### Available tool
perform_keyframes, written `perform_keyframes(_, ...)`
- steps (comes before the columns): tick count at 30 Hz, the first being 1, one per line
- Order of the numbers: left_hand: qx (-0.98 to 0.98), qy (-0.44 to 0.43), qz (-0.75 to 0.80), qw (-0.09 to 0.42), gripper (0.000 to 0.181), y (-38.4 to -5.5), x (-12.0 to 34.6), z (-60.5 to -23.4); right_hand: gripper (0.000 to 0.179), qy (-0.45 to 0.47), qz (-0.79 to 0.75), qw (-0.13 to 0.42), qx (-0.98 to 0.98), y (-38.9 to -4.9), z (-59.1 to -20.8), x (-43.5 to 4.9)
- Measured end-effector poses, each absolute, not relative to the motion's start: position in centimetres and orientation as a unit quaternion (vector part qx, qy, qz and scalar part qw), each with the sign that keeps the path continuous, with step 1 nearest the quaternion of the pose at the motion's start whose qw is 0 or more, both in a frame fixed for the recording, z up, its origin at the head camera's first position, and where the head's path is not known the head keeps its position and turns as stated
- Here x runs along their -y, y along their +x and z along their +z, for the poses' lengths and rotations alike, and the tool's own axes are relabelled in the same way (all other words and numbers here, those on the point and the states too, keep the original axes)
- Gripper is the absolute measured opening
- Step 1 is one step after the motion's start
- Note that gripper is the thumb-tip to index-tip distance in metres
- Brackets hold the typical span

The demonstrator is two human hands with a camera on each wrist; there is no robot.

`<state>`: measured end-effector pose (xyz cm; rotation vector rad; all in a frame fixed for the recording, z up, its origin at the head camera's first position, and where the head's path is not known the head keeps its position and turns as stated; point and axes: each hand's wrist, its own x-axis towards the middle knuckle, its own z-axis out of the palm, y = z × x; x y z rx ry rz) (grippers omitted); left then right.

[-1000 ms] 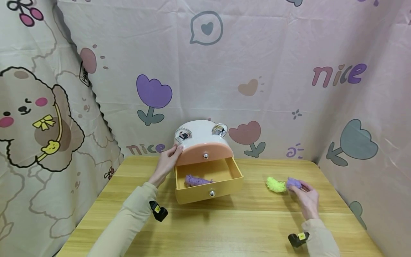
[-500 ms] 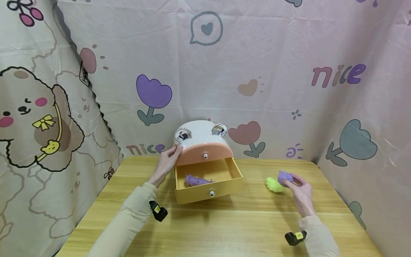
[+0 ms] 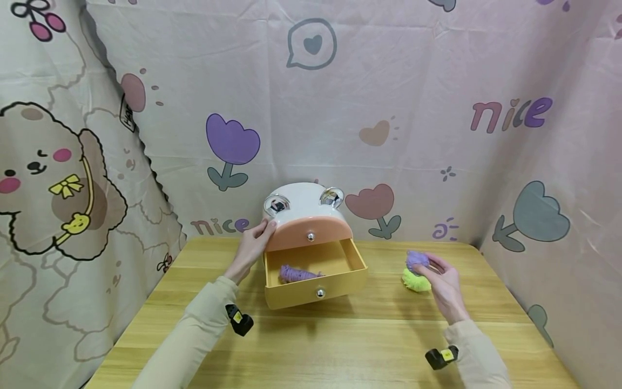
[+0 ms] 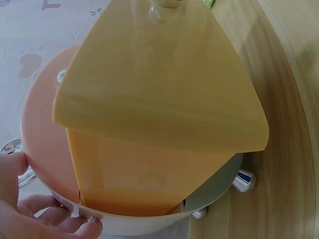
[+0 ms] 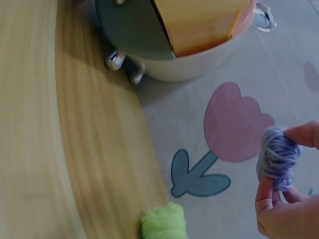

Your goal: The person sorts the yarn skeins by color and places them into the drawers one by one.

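Observation:
A small storage box [image 3: 302, 196], white-topped with two silver rings and a pink upper drawer front [image 3: 296, 233], stands at the table's back. Its yellow drawer [image 3: 293, 297] is pulled out, with a purple yarn bundle [image 3: 296, 274] lying inside. My left hand [image 3: 249, 251] grips the box's left side; in the left wrist view its thumb [image 4: 17, 163] and curled fingers lie at the shell's edge. Right of the box, my right hand [image 3: 445, 283] pinches a purple yarn ball [image 5: 279, 158] between thumb and fingers, above the table. Just below it lies a yellow-green yarn bundle [image 3: 414, 281], partly covered in the head view.
The wooden table [image 3: 340, 351] runs up to a patterned cloth backdrop [image 3: 311, 108] behind and at both sides. Silver feet [image 5: 114, 60] show under the box. A black wrist camera [image 3: 441, 357] sits by the right sleeve, another [image 3: 239, 320] by the left.
My right hand has lifted the purple yarn ball from beside the yellow-green bundle and carried it left, over that bundle. The left hand, box and drawer stay put.

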<state>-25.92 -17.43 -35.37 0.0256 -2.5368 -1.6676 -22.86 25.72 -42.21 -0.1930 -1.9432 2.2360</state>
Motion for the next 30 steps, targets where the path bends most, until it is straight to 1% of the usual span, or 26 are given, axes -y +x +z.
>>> perform_keyframes(3,0.835,0.012,-0.548,0.051,0.066,-26.0,17.5,-35.4,0.056,-0.054,0.748,0.079,0.657,-22.8,-41.8,-25.2)
perform_keyframes(6,0.835,0.014,-0.547,0.051,0.066,-26.0,17.5,-35.4,0.052,-0.042,0.745,0.075,0.662,-22.8,-41.4,-24.5)
perform_keyframes(9,0.836,0.013,-0.546,0.052,0.066,-26.0,17.5,-35.4,0.051,-0.038,0.735,0.069,0.673,-22.8,-41.0,-23.9)
perform_keyframes(14,0.837,0.011,-0.545,0.055,0.066,-25.9,17.4,-35.4,0.062,-0.028,0.725,0.056,0.685,-22.9,-40.1,-22.8)
perform_keyframes(16,0.837,0.01,-0.544,0.055,0.066,-25.9,17.4,-35.4,0.063,-0.017,0.728,0.053,0.684,-22.9,-39.7,-22.3)
perform_keyframes(24,0.836,0.011,-0.547,0.052,0.066,-25.9,17.4,-35.3,0.058,0.016,0.729,0.048,0.683,-23.2,-38.6,-20.1)
perform_keyframes(30,0.833,0.01,-0.552,0.049,0.067,-26.0,17.4,-35.4,0.06,0.044,0.734,0.038,0.677,-23.1,-38.0,-18.5)
